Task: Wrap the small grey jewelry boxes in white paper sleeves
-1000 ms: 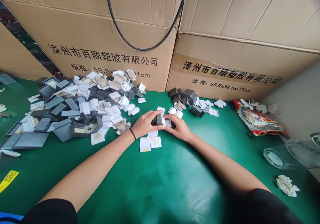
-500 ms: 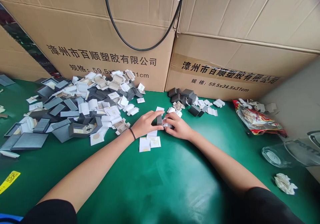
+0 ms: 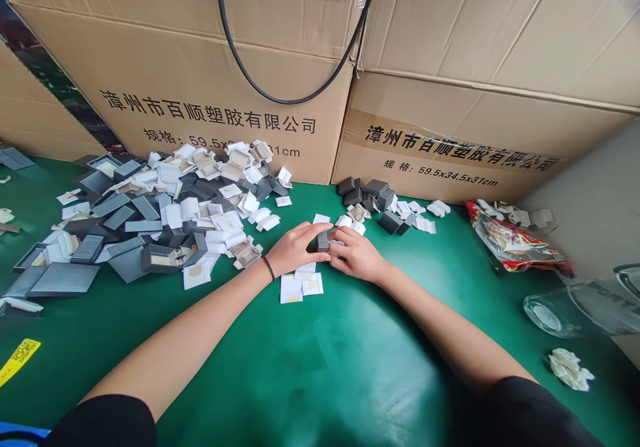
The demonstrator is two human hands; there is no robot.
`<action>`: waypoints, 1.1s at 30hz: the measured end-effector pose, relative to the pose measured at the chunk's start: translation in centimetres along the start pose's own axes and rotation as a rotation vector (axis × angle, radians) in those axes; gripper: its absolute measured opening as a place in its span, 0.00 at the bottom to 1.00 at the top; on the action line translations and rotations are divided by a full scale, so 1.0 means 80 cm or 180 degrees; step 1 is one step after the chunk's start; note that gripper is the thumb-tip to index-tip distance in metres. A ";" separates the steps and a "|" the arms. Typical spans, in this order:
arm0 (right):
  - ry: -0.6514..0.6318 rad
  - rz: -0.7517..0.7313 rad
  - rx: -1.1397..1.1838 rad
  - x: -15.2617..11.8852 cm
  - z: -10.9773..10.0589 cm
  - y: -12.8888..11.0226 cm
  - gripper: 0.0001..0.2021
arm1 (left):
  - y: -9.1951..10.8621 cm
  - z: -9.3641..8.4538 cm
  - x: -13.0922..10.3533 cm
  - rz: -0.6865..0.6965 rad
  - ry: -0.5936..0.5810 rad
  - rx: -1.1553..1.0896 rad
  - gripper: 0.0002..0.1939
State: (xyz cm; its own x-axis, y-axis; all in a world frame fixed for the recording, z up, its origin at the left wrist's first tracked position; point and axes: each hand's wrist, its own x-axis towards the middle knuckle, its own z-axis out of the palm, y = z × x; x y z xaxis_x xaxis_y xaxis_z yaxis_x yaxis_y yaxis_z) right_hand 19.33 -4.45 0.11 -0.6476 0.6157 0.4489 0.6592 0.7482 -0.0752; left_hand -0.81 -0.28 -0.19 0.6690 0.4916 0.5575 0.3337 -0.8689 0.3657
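Near the middle of the green table, my left hand grips a small dark grey box between thumb and fingers. My right hand is closed at the box's right side, its bent fingertips close against it. What those fingers hold is mostly hidden; only a sliver of something pale shows there. Just below the hands lie several flat white cards with yellowish marks. Behind my right hand are folded white card inserts and a small heap of dark grey boxes.
A large pile of grey boxes and white inserts covers the left. Big cardboard cartons wall off the back, with a black cable hanging down. On the right are a red food packet, a clear jug and crumpled tissue.
My right fingers have come closer to the grey box, and the white piece that showed beneath them is now mostly hidden. My left hand keeps its hold on the box; the view has shifted slightly.
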 end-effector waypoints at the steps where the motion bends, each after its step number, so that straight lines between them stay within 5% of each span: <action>1: -0.0045 -0.0018 -0.0070 0.001 -0.002 0.000 0.09 | -0.001 0.000 0.000 -0.0023 -0.0022 -0.0010 0.29; 8: -0.0117 -0.0120 -0.0128 0.003 -0.005 0.002 0.12 | 0.003 -0.001 0.000 -0.0244 -0.0102 -0.0128 0.30; 17: 0.0121 -0.0038 -0.0155 -0.006 0.004 0.002 0.13 | 0.015 0.004 0.001 -0.1203 -0.0324 -0.0697 0.39; 23: 0.0249 0.0285 0.0492 -0.008 0.010 0.001 0.12 | 0.013 0.005 0.005 -0.1483 -0.0573 -0.0289 0.29; 27: 0.0366 0.0352 0.1036 -0.006 0.003 -0.003 0.13 | 0.018 0.001 0.012 -0.1584 -0.0357 -0.1034 0.29; 33: 0.0532 0.0264 0.0802 -0.003 0.001 -0.013 0.17 | 0.033 0.005 0.017 -0.1917 -0.0097 -0.1953 0.28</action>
State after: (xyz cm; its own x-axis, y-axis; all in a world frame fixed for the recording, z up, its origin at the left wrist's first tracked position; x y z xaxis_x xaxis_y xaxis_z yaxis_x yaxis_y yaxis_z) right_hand 18.75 -5.37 0.02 -0.5101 0.6436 0.5706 0.5781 0.7478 -0.3266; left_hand 1.28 -1.93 1.24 0.5137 0.8493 0.1218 0.2254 -0.2706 0.9359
